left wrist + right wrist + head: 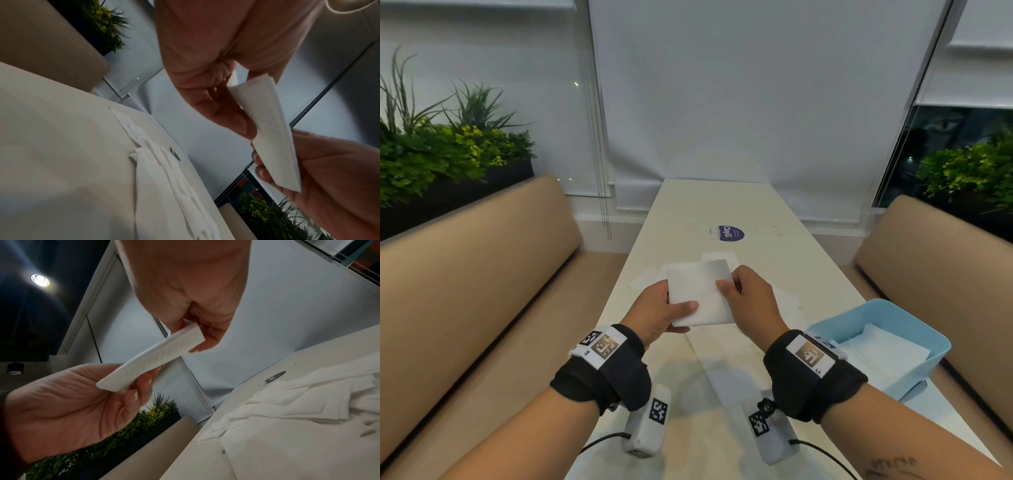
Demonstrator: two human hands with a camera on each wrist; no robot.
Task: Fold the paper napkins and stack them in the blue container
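Above the middle of the white table (722,202), both hands hold one folded white paper napkin (698,294). My left hand (681,308) pinches its near left corner, thumb on top. Its right edge is pinched by my right hand (726,284). The left wrist view shows the napkin (271,129) edge-on between the left hand (236,116) and the right hand (259,162). It appears as a thick folded strip (156,360) in the right wrist view. Loose unfolded napkins (650,274) lie on the table beneath. The blue container (914,377) sits at the table's right edge with folded napkins (883,349) inside.
A round purple sticker (731,233) lies on the table beyond the napkins. Tan padded benches (465,274) flank the table on both sides, with planters (448,154) behind them. White roller blinds close off the far end.
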